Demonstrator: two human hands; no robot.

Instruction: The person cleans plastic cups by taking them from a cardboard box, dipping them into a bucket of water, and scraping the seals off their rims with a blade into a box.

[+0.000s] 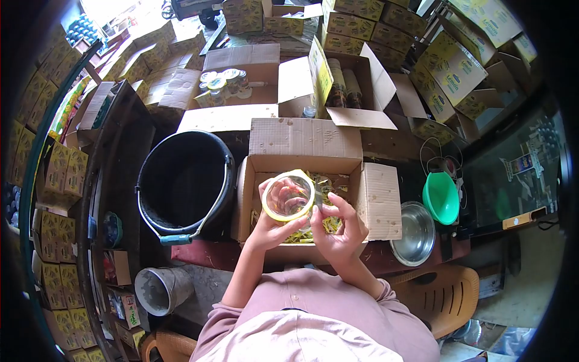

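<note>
My left hand (269, 224) is wrapped round a clear jar (289, 219) with a yellow rim. The jar's round end faces me, and fingers show through it. At its right side my right hand (339, 229) has thumb and forefinger pinched together near a thin, dark see-through strip (318, 196). Whether that strip is a label or part of the jar, I cannot tell. Both hands are above an open cardboard box (306, 137), which holds yellow-green shredded strips (329, 181). The hands and jar hide part of the box's inside.
Left of the box stands a black bucket (145, 208). A metal bowl (412, 241) and a green bowl (447, 198) sit at the right. Behind, one open carton holds lidded jars (223, 84); another holds tall containers (344, 84). A grey bucket (154, 292) stands lower left.
</note>
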